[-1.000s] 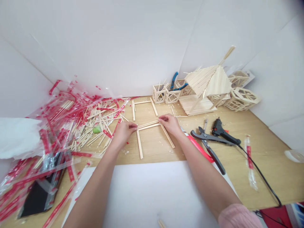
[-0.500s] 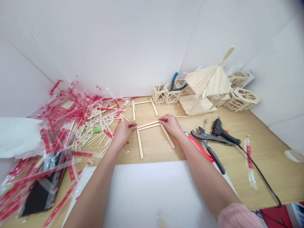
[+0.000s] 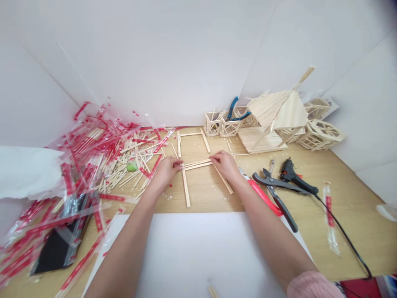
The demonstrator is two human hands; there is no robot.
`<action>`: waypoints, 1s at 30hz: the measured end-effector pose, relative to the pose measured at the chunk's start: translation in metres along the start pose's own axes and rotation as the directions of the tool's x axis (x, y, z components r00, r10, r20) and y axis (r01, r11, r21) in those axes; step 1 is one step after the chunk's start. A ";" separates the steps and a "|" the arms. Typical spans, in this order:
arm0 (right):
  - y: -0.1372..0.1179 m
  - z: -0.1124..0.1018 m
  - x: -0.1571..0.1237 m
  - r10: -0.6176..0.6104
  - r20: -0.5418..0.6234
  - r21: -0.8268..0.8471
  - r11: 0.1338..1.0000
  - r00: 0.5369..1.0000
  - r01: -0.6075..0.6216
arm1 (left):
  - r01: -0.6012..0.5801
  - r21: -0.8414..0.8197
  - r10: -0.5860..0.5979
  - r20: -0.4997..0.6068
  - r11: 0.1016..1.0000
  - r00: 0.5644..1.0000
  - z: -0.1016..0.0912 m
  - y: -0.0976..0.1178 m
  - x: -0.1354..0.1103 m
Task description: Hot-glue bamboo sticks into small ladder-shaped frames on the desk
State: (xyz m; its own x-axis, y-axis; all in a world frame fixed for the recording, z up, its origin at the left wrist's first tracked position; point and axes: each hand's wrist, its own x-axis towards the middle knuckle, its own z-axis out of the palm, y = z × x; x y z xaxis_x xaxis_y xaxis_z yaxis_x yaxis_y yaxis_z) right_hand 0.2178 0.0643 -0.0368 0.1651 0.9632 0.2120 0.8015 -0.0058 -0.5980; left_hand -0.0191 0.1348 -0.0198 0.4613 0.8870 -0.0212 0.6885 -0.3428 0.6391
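Wooden stick (image 3: 197, 163), pale and slender: lying near the centre of the frame, its long axis running left to right, its right end pointing slightly upward. It is spanning the gap between the two grips, one end at each set of fingertips.

Left hand (image 3: 166, 170): pinching the stick's left end, thumb and fingers drawn narrow.

Right hand (image 3: 223, 162): pinching the right end in a similarly narrow grip.

Crossbar (image 3: 198, 166): running close below the stick, making a slim wedge with it.

Left leg (image 3: 186, 188), of paired sticks: extending from the crossbar toward the bottom of the frame.

Right leg (image 3: 224, 180): slanting toward the lower right.

Second three-sided stick frame (image 3: 205, 141): lying above the hands.

Loose sticks (image 3: 118, 174), heaped: spreading left of centre, a green object (image 3: 132, 166) resting among them.

Red-and-clear wrappers (image 3: 81, 111): covering much of the left side.

White sheet (image 3: 192, 252): lying at bottom centre, beneath the forearms.

Blue-handled pliers (image 3: 232, 108): standing in small stick lattice boxes (image 3: 229, 129), upper right of centre.

Stick-built model house (image 3: 293, 111): standing at upper right.

Grey-handled cutter (image 3: 283, 211), red-handled tool (image 3: 263, 195) and black glue gun (image 3: 290, 170): lying right of centre.
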 end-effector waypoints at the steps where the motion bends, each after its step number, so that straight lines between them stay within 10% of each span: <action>1: 0.000 0.000 0.000 0.005 -0.005 0.008 1.000 1.000 -0.005 | 0.013 -0.002 -0.013 -0.001 1.000 1.000 0.000 0.001 0.000; 25: 0.030 0.018 0.003 0.313 -0.043 0.458 0.850 0.949 -0.259 | 0.058 -0.019 -0.058 0.011 0.998 0.998 0.001 0.002 0.001; 30: 0.021 0.006 -0.001 0.285 -0.202 0.292 0.931 0.937 -0.220 | 0.055 0.001 -0.055 0.015 0.998 0.998 0.000 0.002 0.001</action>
State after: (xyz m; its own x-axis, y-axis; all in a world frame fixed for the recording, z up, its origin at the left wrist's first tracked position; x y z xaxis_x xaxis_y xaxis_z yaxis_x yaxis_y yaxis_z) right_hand 0.2313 0.0645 -0.0543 0.4991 0.8467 0.1845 0.5420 -0.1388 -0.8289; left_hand -0.0172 0.1344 -0.0187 0.4307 0.8999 -0.0679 0.7136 -0.2935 0.6360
